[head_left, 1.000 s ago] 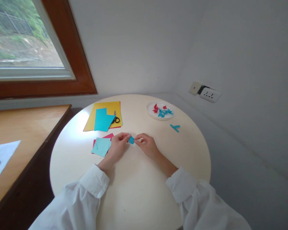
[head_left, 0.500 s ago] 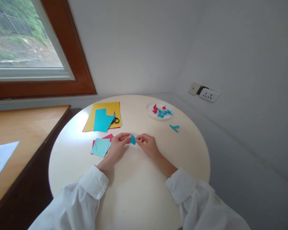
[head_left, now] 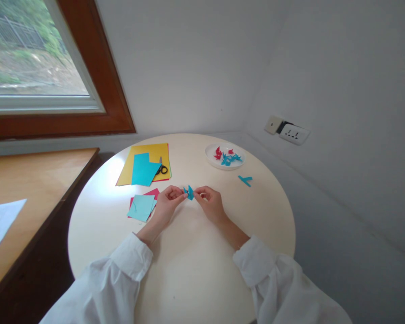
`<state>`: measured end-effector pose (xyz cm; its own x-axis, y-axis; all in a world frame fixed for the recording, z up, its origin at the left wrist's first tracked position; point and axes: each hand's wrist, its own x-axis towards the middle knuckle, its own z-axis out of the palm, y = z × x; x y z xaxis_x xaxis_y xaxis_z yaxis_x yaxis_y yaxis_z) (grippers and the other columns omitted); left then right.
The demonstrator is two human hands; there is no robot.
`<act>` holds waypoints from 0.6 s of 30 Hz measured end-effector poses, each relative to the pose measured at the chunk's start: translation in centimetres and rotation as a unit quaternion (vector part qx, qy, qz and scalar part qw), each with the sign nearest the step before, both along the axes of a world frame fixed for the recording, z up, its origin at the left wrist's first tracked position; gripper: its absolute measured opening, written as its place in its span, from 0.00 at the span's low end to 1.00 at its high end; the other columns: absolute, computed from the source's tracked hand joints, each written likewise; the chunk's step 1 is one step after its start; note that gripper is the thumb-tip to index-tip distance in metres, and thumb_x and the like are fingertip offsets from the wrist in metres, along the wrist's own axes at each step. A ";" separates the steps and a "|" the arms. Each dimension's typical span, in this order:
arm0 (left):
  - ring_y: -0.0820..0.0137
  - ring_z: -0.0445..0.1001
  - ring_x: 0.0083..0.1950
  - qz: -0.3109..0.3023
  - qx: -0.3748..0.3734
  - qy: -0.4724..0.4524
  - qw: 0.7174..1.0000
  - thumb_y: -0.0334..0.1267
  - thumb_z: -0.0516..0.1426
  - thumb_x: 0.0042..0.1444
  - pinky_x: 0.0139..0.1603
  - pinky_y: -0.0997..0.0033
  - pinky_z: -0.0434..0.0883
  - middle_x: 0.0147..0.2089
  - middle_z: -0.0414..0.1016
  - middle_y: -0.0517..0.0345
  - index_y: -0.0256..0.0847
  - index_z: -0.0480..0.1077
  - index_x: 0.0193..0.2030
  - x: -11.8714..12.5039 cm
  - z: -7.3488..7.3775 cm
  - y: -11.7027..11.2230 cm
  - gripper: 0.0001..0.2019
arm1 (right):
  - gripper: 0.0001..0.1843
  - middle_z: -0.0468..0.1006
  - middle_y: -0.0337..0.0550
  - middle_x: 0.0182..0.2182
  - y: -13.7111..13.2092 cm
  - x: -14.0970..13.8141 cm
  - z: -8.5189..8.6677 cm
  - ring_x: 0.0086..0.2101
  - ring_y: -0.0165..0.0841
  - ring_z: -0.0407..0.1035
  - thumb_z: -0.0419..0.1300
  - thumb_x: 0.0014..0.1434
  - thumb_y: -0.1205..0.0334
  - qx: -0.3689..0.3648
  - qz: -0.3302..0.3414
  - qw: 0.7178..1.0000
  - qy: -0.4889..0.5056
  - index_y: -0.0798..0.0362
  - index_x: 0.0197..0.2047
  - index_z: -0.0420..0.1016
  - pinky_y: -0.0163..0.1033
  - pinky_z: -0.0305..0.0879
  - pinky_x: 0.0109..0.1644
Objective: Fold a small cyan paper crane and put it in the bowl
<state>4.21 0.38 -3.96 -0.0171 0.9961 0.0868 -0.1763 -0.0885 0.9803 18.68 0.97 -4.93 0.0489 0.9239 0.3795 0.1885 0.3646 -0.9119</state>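
Note:
A small blue folded-paper crane (head_left: 190,193) is held between both hands over the middle of the round table. My left hand (head_left: 168,202) pinches its left side between thumb and fingers. From the other side, my right hand (head_left: 210,203) grips it with thumb and forefinger. Pointed tips of the paper stick up between the fingertips; part of it is hidden behind them. Close to my left hand lies a stack of light-blue paper squares (head_left: 141,207), with red paper (head_left: 152,192) showing beneath.
A white dish (head_left: 209,163) with red and blue folded-paper pieces stands at the back right. Blue paper strips (head_left: 245,180) lie before it. Back left are yellow sheets (head_left: 126,172), blue paper (head_left: 143,171) and black-handled scissors (head_left: 164,169). A wooden surface (head_left: 43,173) adjoins at left.
The blue paper has turned and opened out, so separate upright points now show. Both hands have shifted slightly, keeping their pinch on it.

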 end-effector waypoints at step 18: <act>0.66 0.75 0.35 -0.002 -0.004 0.087 0.996 0.41 0.64 0.39 0.37 0.70 0.69 0.34 0.79 0.51 0.37 0.76 0.31 0.1 -0.2 -0.1 0.12 | 0.03 0.75 0.42 0.30 -0.2 0.0 -0.2 0.33 0.32 0.69 0.58 0.51 0.63 0.047 -0.007 0.998 -0.038 0.51 0.28 0.72 0.36 0.66 0.33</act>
<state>4.28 0.23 -4.18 0.0012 0.9968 0.0794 -0.0042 -0.0794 0.9968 18.71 0.76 -5.11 0.0295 0.8833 0.4680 0.2623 0.4449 -0.8563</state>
